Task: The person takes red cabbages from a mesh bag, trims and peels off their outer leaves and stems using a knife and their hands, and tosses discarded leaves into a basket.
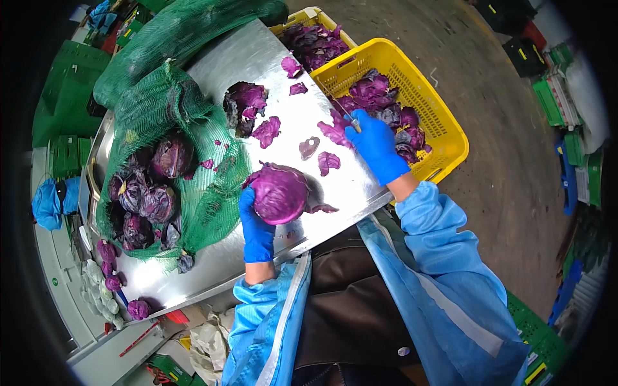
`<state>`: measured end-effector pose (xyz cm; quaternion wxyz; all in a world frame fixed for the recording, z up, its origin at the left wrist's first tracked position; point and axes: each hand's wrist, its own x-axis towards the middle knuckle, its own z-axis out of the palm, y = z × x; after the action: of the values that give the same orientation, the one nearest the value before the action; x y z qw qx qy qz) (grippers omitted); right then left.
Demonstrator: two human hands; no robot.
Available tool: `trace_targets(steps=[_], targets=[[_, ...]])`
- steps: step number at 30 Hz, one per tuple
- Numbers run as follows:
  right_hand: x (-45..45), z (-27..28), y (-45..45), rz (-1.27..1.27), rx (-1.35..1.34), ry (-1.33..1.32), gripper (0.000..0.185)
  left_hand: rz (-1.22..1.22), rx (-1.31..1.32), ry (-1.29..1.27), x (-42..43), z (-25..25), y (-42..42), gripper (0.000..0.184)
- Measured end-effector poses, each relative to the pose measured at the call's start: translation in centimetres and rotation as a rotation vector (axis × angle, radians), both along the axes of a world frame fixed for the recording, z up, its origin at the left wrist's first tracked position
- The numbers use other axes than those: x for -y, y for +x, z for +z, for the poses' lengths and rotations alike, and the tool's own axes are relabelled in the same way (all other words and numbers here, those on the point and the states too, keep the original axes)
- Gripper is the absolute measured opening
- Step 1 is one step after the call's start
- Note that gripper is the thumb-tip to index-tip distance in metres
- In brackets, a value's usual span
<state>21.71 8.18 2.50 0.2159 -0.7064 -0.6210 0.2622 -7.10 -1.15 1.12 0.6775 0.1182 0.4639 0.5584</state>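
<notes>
In the head view, my left hand (pixel 256 228), in a blue glove, grips a purple-red cabbage (pixel 280 193) from its left side, over the metal table (pixel 225 270). My gloved right hand (pixel 378 147) is closed around a small knife (pixel 343 109), its thin blade pointing up and left near the table's right edge. Loose cabbage leaves (pixel 266 131) lie scattered beyond the held cabbage. On the left, a green net bag (pixel 215 193) lies open with several darker cabbages (pixel 172 156) in its mouth.
A yellow crate (pixel 444 122) holding cabbage leaves stands against the table's right side, with another yellow crate (pixel 315 14) of leaves behind it. A second filled green net (pixel 161 38) lies at the back. Small purple cabbages (pixel 138 309) sit at the lower left.
</notes>
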Motion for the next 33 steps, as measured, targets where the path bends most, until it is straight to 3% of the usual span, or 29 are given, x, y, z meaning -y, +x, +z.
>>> trace_targets(steps=[1, 2, 4, 5, 6, 8, 10, 12, 14, 15, 16, 18, 19, 20, 24, 26, 27, 33], targets=[[0.1, 1.1, -0.1, 0.038, -0.082, 0.072, 0.037, -0.156, -0.015, 0.126, -0.6, 1.2, 0.0, 0.074], [0.4, 1.6, -0.6, 0.075, -0.163, 0.142, 0.041, -0.153, -0.014, 0.127, -1.0, 2.5, 0.5, 0.074], [1.7, 1.4, -3.8, 0.196, -0.678, 0.208, 0.049, -0.505, -0.81, 0.434, -1.9, 4.3, 1.7, 0.084], [2.4, 3.2, -4.9, 0.289, -0.565, 0.167, 0.054, -0.546, -1.036, 0.609, -2.5, 3.4, 1.9, 0.097], [2.7, 2.6, -5.7, 0.372, -0.627, 0.122, 0.053, -0.516, -1.195, 0.707, -2.5, 4.0, 3.5, 0.103], [2.9, -0.3, -6.2, 0.497, -0.533, -0.172, 0.05, -0.491, -1.335, 0.63, -1.8, 4.8, 4.7, 0.111], [3.9, -1.2, -5.9, 0.428, -0.523, -0.089, 0.052, -0.329, -1.427, 0.582, -0.4, 3.2, 4.3, 0.115], [4.4, -1.6, -5.8, 0.37, -0.517, -0.007, 0.055, -0.259, -1.284, 0.53, 1.4, 0.0, 3.4, 0.118], [4.7, -1.9, -5.6, 0.232, -0.495, -0.146, 0.053, -0.175, -1.04, 0.482, 2.2, -0.8, 4.4, 0.116], [4.8, -1.9, -5.4, 0.221, -0.354, -0.19, 0.053, -0.122, -0.902, 0.459, 1.9, -0.2, 5.3, 0.114], [4.9, -2.4, -5.1, 0.222, -0.35, -0.189, 0.053, -0.119, -0.9, 0.46, 1.3, 0.0, 5.2, 0.114], [5.2, -3.0, -4.4, 0.162, -0.383, -0.05, 0.052, -0.284, -1.293, 0.548, 0.0, 0.3, 4.8, 0.107], [5.2, -1.3, -3.7, 0.146, -0.313, 0.004, 0.054, -0.285, -1.319, 0.554, -0.8, 0.8, 5.4, 0.114], [5.1, -1.5, -3.3, 0.142, -0.255, 0.176, 0.057, -0.249, -1.262, 0.542, -1.5, 1.0, 6.2, 0.113], [6.3, 3.5, -3.1, 0.329, 0.202, 0.108, 0.062, -0.245, -1.329, 0.482, -3.5, 1.7, 8.7, 0.11], [7.4, 3.7, -2.7, 0.372, 0.316, 0.12, 0.063, -0.409, -1.357, 0.344, -4.3, 1.6, 8.6, 0.098], [7.6, 4.2, -2.7, 0.384, 0.342, 0.078, 0.064, -0.347, -1.399, 0.453, -4.2, 1.2, 8.6, 0.087], [6.3, 3.1, -3.0, 0.423, 0.314, 0.149, 0.064, -0.397, -1.192, 0.422, -4.5, 1.0, 8.5, 0.088]])
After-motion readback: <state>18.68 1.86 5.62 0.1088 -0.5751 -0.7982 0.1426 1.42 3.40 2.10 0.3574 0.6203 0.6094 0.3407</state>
